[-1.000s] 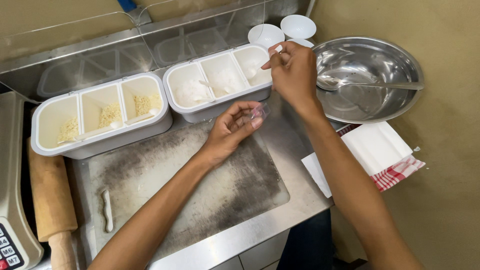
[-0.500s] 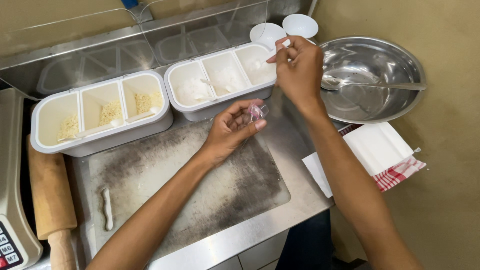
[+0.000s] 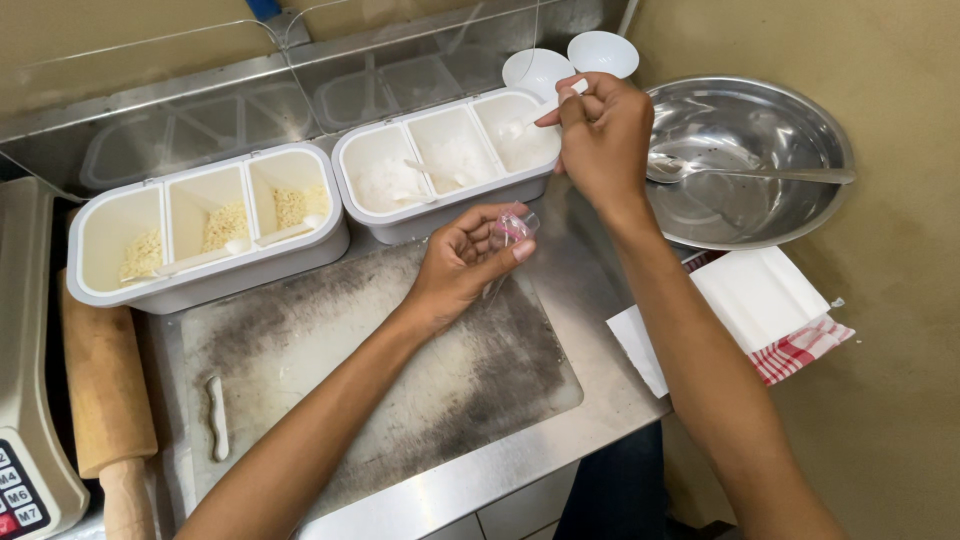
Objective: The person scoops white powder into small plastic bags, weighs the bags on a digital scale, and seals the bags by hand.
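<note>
Left fingers (image 3: 497,243) pinch a small clear packet (image 3: 512,226); right fingers (image 3: 583,100) grip a white spoon (image 3: 545,108).

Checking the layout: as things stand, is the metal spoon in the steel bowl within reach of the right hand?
Probably yes: the right hand is beside the steel bowl, nothing covers the metal spoon, but it already holds a small white spoon.
</note>
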